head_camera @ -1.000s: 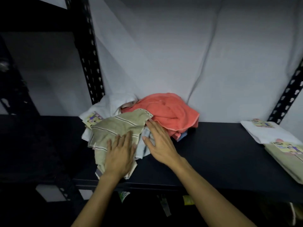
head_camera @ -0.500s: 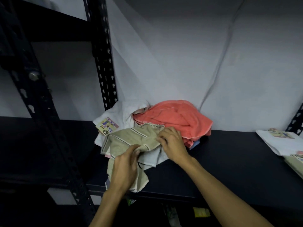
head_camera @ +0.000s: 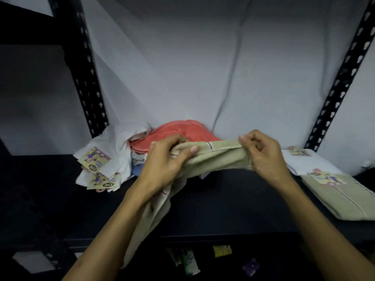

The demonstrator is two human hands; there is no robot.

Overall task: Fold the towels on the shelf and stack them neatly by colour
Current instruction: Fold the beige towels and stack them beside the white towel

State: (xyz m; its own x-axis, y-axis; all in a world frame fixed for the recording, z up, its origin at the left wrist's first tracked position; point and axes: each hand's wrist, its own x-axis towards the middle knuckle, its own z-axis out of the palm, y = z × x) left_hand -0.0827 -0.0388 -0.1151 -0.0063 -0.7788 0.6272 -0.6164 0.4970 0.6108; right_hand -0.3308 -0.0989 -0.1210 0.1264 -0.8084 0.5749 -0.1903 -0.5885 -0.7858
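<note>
We're looking down at a black shelf [head_camera: 233, 201], its dark board running wide under a pale grey sheet [head_camera: 203, 67] hung behind it, with perforated black uprights [head_camera: 87, 78] rising at the back left and back right of the shelf. Both hands are up over the shelf's middle with the beige towel [head_camera: 221, 157]: the left hand [head_camera: 164, 165] has its fingers curled round a bunched end, and the right hand [head_camera: 263, 155] pinches the striped hem between thumb and fingers, so the top edge is pulled taut between them. The rest of that towel hangs down past the shelf's front edge, along the left forearm. Behind the hands, toward the shelf's back left, sits the loose heap: a coral towel [head_camera: 182, 130] on top, white towels [head_camera: 119, 147] with printed labels spilling leftward. On the shelf's right end lie a folded white towel [head_camera: 310, 163] and, nearer the front, a folded beige towel [head_camera: 345, 199], touching each other. Bare dark board shows between the heap and those folded ones, and along the shelf's front edge. Below the shelf, small packets [head_camera: 188, 260] show dimly
</note>
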